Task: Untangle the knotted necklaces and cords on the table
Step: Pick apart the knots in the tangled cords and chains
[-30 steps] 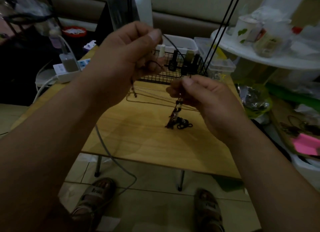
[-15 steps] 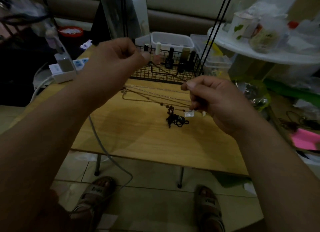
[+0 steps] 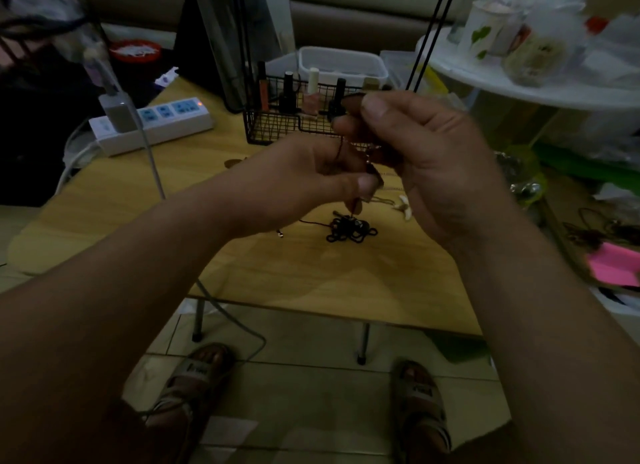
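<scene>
Cord [image 3: 340, 150] comes first: a thin dark one runs up and down in the middle of the frame, held in the air between two hands. The right hand [image 3: 429, 158] has a tight grip on its top end, pinched between thumb and finger. The left hand [image 3: 308, 176] pinches it lower down, thumb pressed on fingers. Both grips are narrow and closed on the cord, I think so the bit between them is pulled straight and the person can see where it crosses. The hands are very close together, likely because the snag is small. Below them a short piece hangs down to a black knotted bunch [image 3: 350, 228] lying on the counter [image 3: 138, 203], so the heavy part rests there and does not swing. Just right of it lies a small white charm [image 3: 404, 210]. Higher in the frame, behind the hands, stands a wire basket [image 3: 273, 127] with little bottles. At the upper left is a white power strip [image 3: 156, 124]. Both are well apart from the knot, so nothing catches.
</scene>
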Demonstrator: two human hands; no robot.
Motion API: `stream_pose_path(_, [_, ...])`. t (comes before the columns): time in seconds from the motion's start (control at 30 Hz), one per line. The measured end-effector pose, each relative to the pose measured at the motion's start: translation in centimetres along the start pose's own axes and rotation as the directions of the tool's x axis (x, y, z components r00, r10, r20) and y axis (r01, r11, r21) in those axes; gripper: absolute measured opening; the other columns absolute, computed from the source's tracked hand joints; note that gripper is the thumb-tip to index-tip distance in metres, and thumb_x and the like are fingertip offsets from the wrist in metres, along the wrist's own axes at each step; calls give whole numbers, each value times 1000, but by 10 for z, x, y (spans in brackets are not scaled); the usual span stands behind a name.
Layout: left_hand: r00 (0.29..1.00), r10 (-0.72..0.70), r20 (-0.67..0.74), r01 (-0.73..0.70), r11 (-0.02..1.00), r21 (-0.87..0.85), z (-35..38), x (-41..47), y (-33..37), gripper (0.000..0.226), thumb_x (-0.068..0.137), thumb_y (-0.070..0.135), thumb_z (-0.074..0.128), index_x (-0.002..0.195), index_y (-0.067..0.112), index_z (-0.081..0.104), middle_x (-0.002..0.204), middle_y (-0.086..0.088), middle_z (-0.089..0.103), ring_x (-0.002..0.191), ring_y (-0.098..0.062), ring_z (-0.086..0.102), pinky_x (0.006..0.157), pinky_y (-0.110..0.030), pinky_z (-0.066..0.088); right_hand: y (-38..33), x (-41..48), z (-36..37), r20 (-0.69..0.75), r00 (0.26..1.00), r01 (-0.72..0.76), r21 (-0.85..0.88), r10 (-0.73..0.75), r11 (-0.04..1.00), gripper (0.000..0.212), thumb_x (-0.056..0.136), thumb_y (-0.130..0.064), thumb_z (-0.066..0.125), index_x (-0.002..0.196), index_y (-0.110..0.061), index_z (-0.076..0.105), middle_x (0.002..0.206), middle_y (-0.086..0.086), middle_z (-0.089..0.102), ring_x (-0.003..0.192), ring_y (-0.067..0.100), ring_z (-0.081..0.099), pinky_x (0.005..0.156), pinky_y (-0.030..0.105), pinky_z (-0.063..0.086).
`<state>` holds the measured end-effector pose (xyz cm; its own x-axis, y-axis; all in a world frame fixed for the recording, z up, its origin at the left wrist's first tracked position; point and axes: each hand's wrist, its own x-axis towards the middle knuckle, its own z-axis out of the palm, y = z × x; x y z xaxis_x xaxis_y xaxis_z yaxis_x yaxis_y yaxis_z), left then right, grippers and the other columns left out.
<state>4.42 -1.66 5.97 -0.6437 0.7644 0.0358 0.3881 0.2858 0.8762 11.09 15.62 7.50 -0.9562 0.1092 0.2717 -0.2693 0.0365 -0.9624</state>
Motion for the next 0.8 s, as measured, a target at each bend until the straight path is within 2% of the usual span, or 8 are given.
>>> stream_pose_path(0.17, [997,47,-55,-62,949,-310,-15,1,4,19,109,23,47,105,10,60,81,-3,66,56,-15,37,50,-28,26,14,5,-6,-86,992,-96,-33,93,995,28,108,-18,45,120,-20,70,112,-3,77,108,13,72,94,40,56])
stream_pose_path(0.23, [994,70,-81,-97,911,-401,-23,1,6,18,110,22,42,104,14,57,80,-4,65,54,-15,35,48,-28,24,22,4,-9,-43,978,-208,-231,203,951,33,104,-13,47,129,-25,65,118,-9,75,109,5,69,93,33,54])
stream_pose_path(0.3, [991,79,-108,-120,883,-454,-29,0,6,18,111,22,40,104,16,56,79,-2,63,53,-13,35,47,-26,25,27,-1,-7,134,931,-244,-468,341,849,43,101,-6,53,137,-30,61,123,-18,69,113,-6,62,90,19,49])
stream_pose_path(0.37, [987,96,-126,-147,855,-497,-33,0,4,19,112,24,39,102,18,55,78,0,60,53,-11,35,46,-25,25,35,-6,-1,247,866,-172,-670,435,723,45,97,-8,62,137,-29,61,125,-18,65,115,-3,60,91,16,49])
stream_pose_path(0.43, [982,101,-160,-172,832,-527,-39,-1,2,21,112,26,38,101,19,55,78,2,57,54,-11,34,49,-27,22,44,-8,5,241,889,-59,-784,390,618,27,97,-22,68,123,-28,70,115,-14,66,105,3,61,89,24,50])
stream_pose_path(0.53, [966,70,-250,-204,802,-562,-51,-4,-2,21,113,29,37,103,20,53,73,5,50,55,-11,32,51,-28,20,42,-8,2,176,910,-118,-759,376,640,15,101,-37,63,103,-29,76,95,-8,72,89,5,64,81,31,52])
stream_pose_path(0.67, [939,-27,-343,-191,788,-585,-63,-7,-11,20,112,30,41,98,22,53,67,6,43,53,-9,31,49,-25,23,29,-13,-21,117,919,-243,-585,376,774,23,105,-33,56,108,-29,77,92,-9,79,89,4,71,84,29,55])
stream_pose_path(0.8, [905,-121,-407,-129,835,-534,-63,-7,-14,20,110,29,44,101,18,58,63,5,41,52,-11,29,49,-28,21,24,-18,-37,-15,929,-354,-329,370,876,24,105,-24,54,103,-16,77,84,5,77,89,20,77,82,34,59])
